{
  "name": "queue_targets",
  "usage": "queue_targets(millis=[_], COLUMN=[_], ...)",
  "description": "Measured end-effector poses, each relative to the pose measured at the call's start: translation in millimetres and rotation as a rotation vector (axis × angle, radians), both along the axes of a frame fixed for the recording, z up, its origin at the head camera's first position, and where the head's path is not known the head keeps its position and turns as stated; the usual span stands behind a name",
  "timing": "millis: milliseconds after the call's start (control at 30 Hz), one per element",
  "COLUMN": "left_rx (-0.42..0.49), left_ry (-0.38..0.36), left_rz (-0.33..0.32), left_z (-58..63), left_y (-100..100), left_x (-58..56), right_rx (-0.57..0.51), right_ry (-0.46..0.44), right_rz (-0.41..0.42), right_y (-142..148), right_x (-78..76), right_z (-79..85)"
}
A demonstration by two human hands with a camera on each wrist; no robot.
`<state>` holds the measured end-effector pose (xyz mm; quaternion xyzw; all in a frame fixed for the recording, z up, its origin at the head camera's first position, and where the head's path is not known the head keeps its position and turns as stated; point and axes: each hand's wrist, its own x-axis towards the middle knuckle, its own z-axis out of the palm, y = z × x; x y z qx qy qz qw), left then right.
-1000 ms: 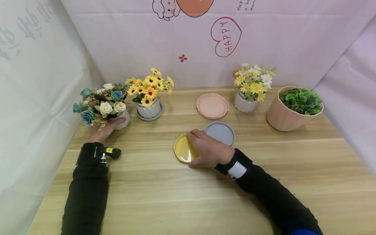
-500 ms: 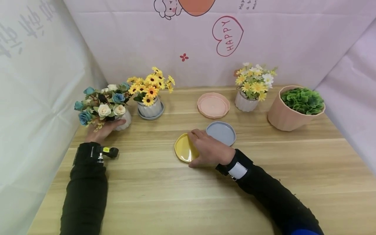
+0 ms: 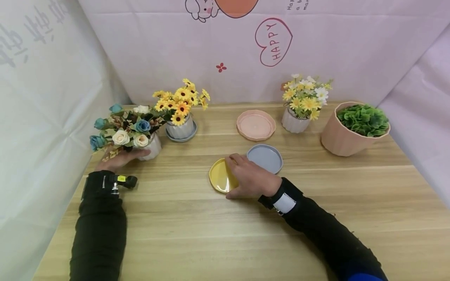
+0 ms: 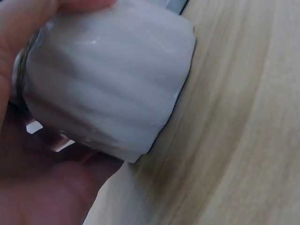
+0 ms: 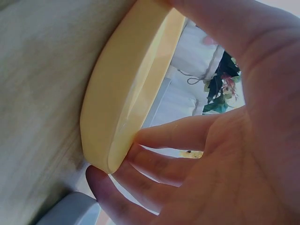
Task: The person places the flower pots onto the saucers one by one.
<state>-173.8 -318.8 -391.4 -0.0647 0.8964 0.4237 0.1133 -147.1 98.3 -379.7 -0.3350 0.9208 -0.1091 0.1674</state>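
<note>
At the left of the head view, my left hand (image 3: 118, 160) grips a white fluted flowerpot (image 3: 152, 147) holding artificial blue and cream roses (image 3: 121, 137). Its thumb lies along the near side of the pot; the left wrist view has the fingers curled round the pot (image 4: 110, 75) and its base close to the wood. In the middle, my right hand (image 3: 251, 177) holds a shallow yellow saucer (image 3: 219, 177) by the rim. Thumb and fingers sit at opposite edges of the saucer (image 5: 122, 89) in the right wrist view, and it lies on the table.
A blue-grey saucer (image 3: 265, 159) lies just behind my right hand, a pink saucer (image 3: 256, 125) farther back. Yellow sunflowers in a white pot (image 3: 180, 128) stand on a blue saucer (image 3: 193, 134). Daisies in a pot (image 3: 295, 121) and a pink planter (image 3: 337, 136) stand right.
The rose pot has shifted a little right and toward me, its flowers leaning more, while my left wrist has swung slightly left. My right hand stays on the yellow saucer.
</note>
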Motion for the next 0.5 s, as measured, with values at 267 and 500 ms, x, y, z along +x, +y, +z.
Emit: queue_targets(millis=[267,500], left_rx=[0.009,-0.005], left_ry=[0.251,0.118], left_rz=[-0.124,-0.160], left_z=[1.7,0.0], left_y=[3.2,7.2], left_x=[1.0,6.8], right_rx=[-0.001,-0.007], right_ry=[-0.008,-0.004], right_rz=[-0.004,-0.003], right_y=[-0.2,-0.2], right_x=[-0.4,0.1], right_z=[-1.3,-1.9])
